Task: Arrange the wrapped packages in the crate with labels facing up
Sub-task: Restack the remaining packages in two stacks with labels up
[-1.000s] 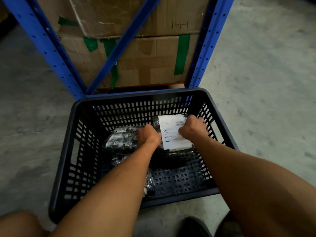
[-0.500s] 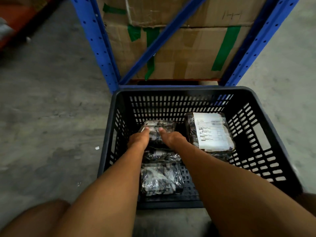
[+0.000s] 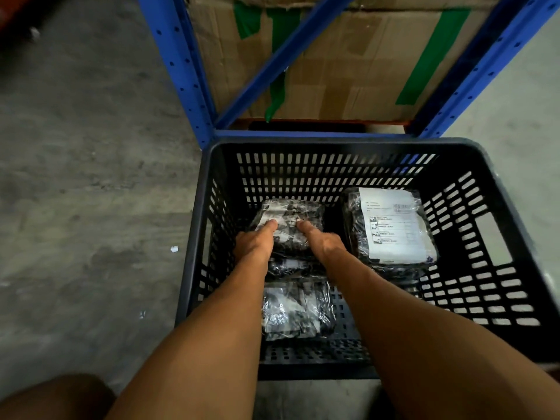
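Two hands, left hand [image 3: 253,244] and right hand [image 3: 322,242], are pressed flat, grip unclosed, on the centre-frame package [image 3: 289,221], whose slick wrap could be let slip when flipped.

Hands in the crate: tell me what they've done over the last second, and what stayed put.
A second ago both hands gripped the labelled package. They have let it go, label up, at the crate's right side, and moved left onto the far-left package, left hand and right hand now pressing its top. The near-left package has not shifted in the last half second.
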Tool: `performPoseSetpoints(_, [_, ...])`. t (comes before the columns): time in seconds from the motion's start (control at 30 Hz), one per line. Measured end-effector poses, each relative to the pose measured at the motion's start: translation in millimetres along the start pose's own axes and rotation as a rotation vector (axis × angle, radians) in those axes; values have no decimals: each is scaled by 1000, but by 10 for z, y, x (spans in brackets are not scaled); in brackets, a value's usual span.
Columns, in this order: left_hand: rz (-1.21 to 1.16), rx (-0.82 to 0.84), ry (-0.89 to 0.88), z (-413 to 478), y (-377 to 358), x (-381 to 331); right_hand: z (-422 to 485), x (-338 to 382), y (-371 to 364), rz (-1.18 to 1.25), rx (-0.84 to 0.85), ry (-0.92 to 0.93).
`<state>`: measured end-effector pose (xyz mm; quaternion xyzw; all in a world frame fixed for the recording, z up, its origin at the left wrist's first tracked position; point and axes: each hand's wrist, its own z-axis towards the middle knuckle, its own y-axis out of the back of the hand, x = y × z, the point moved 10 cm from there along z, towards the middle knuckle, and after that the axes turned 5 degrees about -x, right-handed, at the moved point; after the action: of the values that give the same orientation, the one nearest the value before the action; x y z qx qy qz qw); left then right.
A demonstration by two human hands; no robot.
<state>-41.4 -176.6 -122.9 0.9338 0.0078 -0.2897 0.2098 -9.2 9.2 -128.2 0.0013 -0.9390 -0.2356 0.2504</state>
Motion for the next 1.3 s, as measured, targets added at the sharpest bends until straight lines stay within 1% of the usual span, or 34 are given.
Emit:
performPoseSetpoints(0.17, [35,-21,-27,-138,123,10,-171,-7,66,-36,29,32])
performPoseSetpoints(0.27, [50,1,-11,-289,188,79,-356,-34,106,-23,81,35])
performPoseSetpoints(0.43, [108,46,-21,-569,313,104,-856,22,216,-111,178,96])
performPoseSetpoints(0.5, [178,56,-5,-641,355,149,-1067,22,284,-150,231,82])
performPoseSetpoints(0.57, [316,77,-27,-658,388,188,-1291,4,372,-238,281,62])
performPoseSetpoints(0.63, [426,95,-64,-732,449,184,-1376,-2,406,-371,294,92])
performPoseSetpoints(0.7, [454,84,-80,-703,508,163,-1407,22,374,-436,292,138])
performPoseSetpoints(0.8, [506,63,-127,-755,556,28,-1306,122,348,-344,246,190])
performPoseSetpoints(0.87, [574,99,-132,-795,535,-43,-1237,231,441,-204,186,226])
performPoseSetpoints(0.9, [589,121,-138,-810,536,-82,-1228,255,464,-135,202,219])
performPoseSetpoints(0.93, [581,136,-141,-845,560,-124,-1215,223,427,-97,275,175])
performPoseSetpoints(1.0, [483,165,-136,-855,590,-209,-1187,77,334,-118,442,74])
performPoseSetpoints(1.03, [408,175,-134,-843,593,-258,-1171,47,345,-137,479,83])
performPoseSetpoints(1.07, [342,192,-134,-840,586,-305,-1095,44,379,-153,470,122])
performPoseSetpoints(1.1, [287,231,-130,-853,555,-352,-1027,58,447,-169,425,159])
performPoseSetpoints(1.2, [166,394,-143,-959,405,-500,-926,115,601,-97,350,214])
performPoseSetpoints(1.27, [137,435,-188,-987,384,-618,-877,116,668,-18,329,215])
performPoseSetpoints(1.3, [148,421,-235,-959,399,-696,-855,130,704,17,298,225])
